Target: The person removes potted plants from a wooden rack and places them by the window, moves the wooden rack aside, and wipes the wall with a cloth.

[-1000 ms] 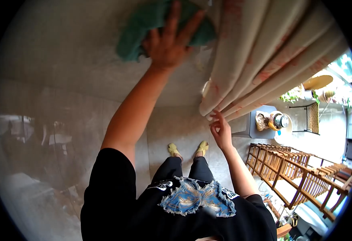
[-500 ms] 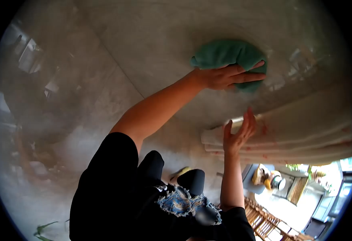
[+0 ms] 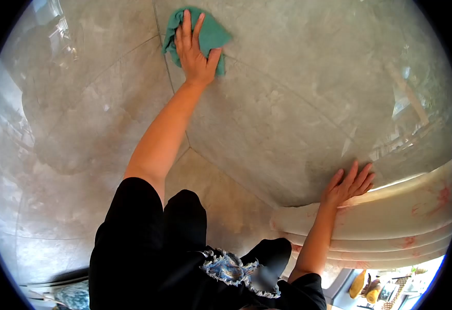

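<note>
1 crumpled green fabric cloth [image 3: 213,35] is now lying farther from the cream red-patterned fabric curtain [image 3: 375,227], the left hand [image 3: 194,63], grip apart, pressing it onto another stretch of grey marbled wall [image 3: 282,108] beside the corner seam [image 3: 167,68], the empty right hand [image 3: 343,190] splaying near the curtain.

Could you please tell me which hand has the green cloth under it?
The left hand, which lies on the green cloth; the right hand is apart from it, by the edge of the pale curtain.
</note>
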A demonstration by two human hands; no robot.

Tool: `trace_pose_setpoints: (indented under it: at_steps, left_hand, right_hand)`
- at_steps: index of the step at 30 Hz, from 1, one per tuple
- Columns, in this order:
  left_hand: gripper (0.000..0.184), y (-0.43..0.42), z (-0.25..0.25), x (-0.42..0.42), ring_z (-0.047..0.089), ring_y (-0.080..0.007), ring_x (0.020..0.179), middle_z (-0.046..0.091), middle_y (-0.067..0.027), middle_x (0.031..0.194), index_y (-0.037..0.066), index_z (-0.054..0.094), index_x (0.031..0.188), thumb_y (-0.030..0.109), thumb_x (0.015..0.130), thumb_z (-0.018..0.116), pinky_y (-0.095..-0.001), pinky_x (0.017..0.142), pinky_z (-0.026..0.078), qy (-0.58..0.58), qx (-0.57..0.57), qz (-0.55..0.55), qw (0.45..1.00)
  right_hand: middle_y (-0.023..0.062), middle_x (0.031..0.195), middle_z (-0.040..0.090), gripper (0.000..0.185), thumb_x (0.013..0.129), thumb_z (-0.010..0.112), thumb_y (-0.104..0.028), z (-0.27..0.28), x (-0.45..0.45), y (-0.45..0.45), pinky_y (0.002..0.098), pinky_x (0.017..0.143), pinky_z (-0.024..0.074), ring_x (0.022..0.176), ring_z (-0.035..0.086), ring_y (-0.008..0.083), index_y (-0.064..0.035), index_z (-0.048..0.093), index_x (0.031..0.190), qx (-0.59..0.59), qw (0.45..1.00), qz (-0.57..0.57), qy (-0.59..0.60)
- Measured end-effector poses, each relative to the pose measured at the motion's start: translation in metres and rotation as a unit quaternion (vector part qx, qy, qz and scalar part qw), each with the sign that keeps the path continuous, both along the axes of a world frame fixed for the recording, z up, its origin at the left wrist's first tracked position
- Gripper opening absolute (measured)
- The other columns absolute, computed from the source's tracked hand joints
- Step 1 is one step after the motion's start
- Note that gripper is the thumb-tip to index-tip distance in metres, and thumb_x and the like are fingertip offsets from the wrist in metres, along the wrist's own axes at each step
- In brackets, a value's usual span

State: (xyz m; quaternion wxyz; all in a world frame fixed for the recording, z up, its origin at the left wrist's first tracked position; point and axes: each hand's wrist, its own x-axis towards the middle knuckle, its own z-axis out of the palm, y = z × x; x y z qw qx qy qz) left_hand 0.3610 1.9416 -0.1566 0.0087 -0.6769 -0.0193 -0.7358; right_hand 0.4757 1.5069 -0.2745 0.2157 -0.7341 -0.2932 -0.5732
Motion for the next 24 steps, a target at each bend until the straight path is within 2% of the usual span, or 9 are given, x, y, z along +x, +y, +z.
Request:
trace_pose_setpoints:
  at_steps: [3,8,9,12,16,18,19,21,24]
  left_hand:
    - [0.084,0.023,-0.050,-0.021,0.027,-0.0368,0.146,0.030,-0.0133,0.163,0.007,0.014,0.160,0.034,0.095,0.059,-0.0517,0.119,0.018,0.111,-0.092,0.027,0.989]
    - [0.072,0.022,-0.134,-0.035,0.022,-0.0373,0.149,0.026,-0.0195,0.163,0.002,0.023,0.157,0.029,0.098,0.054,-0.0516,0.120,0.018,0.072,-0.254,-0.049,0.963]
    - [0.068,0.019,-0.134,-0.035,0.021,-0.0379,0.150,0.025,-0.0210,0.163,0.000,0.026,0.156,0.028,0.100,0.052,-0.0517,0.120,0.018,0.041,-0.326,-0.078,0.941]
    - [0.058,0.014,-0.083,-0.022,0.020,-0.0395,0.150,0.025,-0.0199,0.163,0.002,0.036,0.153,0.027,0.102,0.049,-0.0515,0.121,0.016,-0.048,-0.341,-0.061,0.937]
    - [0.059,-0.079,0.017,0.014,0.021,-0.0456,0.149,0.028,-0.0147,0.163,0.015,0.045,0.151,0.030,0.095,0.055,-0.0594,0.118,0.020,-0.026,-0.259,-0.005,0.966]
    - [0.067,-0.169,0.011,0.033,0.023,-0.0488,0.147,0.030,-0.0104,0.164,0.021,0.047,0.151,0.032,0.087,0.061,-0.0641,0.115,0.023,0.070,-0.170,0.043,0.982]
    - [0.072,-0.213,0.010,0.038,0.023,-0.0499,0.147,0.030,-0.0085,0.164,0.022,0.047,0.151,0.034,0.083,0.065,-0.0659,0.113,0.024,0.119,-0.118,0.055,0.984]
    - [0.080,-0.236,-0.006,0.047,0.033,-0.0420,0.144,0.031,-0.0064,0.163,0.034,0.046,0.150,0.032,0.076,0.074,-0.0685,0.113,0.020,0.125,-0.090,0.010,0.988]
    - [0.069,-0.325,-0.005,0.055,0.039,-0.0360,0.139,0.033,-0.0041,0.163,0.031,0.048,0.151,0.033,0.084,0.066,-0.0618,0.113,0.025,0.209,-0.058,-0.203,0.955]
  right_hand:
    - [0.0157,0.154,0.045,0.036,0.105,0.050,-0.030,-0.015,0.014,0.009,0.0537,0.120,0.0173,0.148,0.029,0.0397,-0.0120,0.061,0.135,-0.009,0.998,-0.038,-0.042]
    - [0.0127,0.150,0.051,0.032,0.104,0.051,-0.026,0.001,0.013,-0.001,0.0498,0.118,0.0239,0.144,0.036,0.0357,-0.0119,0.066,0.129,-0.001,0.996,-0.034,-0.086]
    - [0.0129,0.146,0.053,0.032,0.103,0.052,-0.025,0.013,0.004,-0.004,0.0489,0.114,0.0280,0.137,0.042,0.0343,-0.0103,0.065,0.128,-0.011,0.997,0.003,-0.073]
    - [0.0142,0.137,0.059,0.032,0.101,0.056,-0.022,0.061,-0.005,-0.014,0.0472,0.103,0.0377,0.119,0.054,0.0318,-0.0047,0.063,0.128,-0.001,0.995,0.056,-0.081]
    - [0.0173,0.136,0.059,0.033,0.103,0.053,-0.022,0.105,-0.003,-0.021,0.0457,0.098,0.0422,0.115,0.057,0.0330,-0.0026,0.062,0.128,0.053,0.989,-0.018,-0.140]
    - [0.0183,0.136,0.060,0.033,0.104,0.050,-0.023,0.100,0.005,-0.009,0.0463,0.099,0.0428,0.116,0.058,0.0354,-0.0021,0.062,0.127,0.042,0.987,-0.053,-0.147]
    - [0.0201,0.139,0.058,0.037,0.105,0.048,-0.024,0.096,0.011,-0.021,0.0488,0.100,0.0435,0.119,0.058,0.0382,-0.0016,0.057,0.132,0.065,0.986,0.024,-0.150]
    - [0.0212,0.139,0.057,0.038,0.105,0.048,-0.024,0.093,0.013,-0.016,0.0494,0.100,0.0443,0.120,0.058,0.0389,-0.0012,0.054,0.135,0.077,0.985,0.075,-0.136]
    - [0.0226,0.141,0.054,0.045,0.104,0.047,-0.026,0.087,0.018,-0.018,0.0490,0.105,0.0439,0.122,0.057,0.0383,0.0015,0.047,0.140,0.145,0.971,0.161,-0.103]
